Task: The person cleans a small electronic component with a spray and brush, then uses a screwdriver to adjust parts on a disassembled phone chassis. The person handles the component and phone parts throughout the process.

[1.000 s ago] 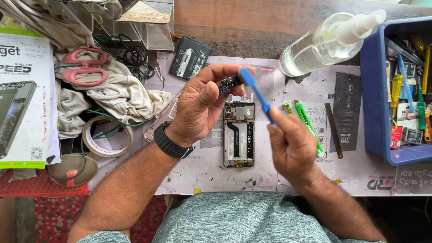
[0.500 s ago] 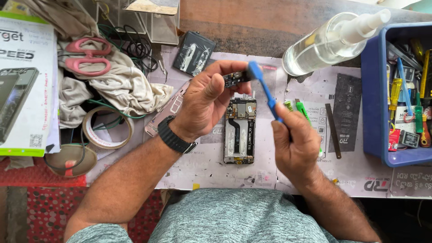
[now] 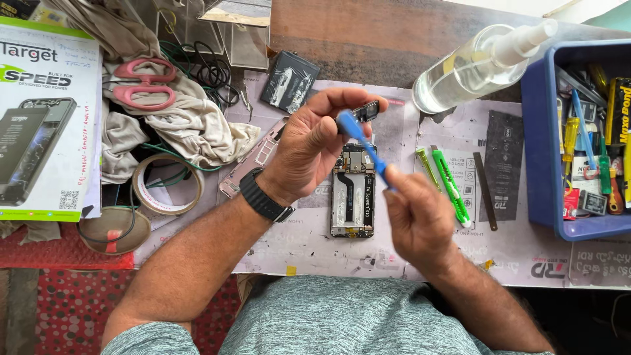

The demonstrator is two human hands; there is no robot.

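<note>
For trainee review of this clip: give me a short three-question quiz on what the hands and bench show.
1. True or false: the left hand holds a small black part above the opened phone.
2. What does the right hand hold? A) pink scissors B) blue brush C) green cutter
3. Fill in: the spray bottle lies beside the blue ____ of tools.

Key: 1 true; 2 B; 3 tray.
</note>
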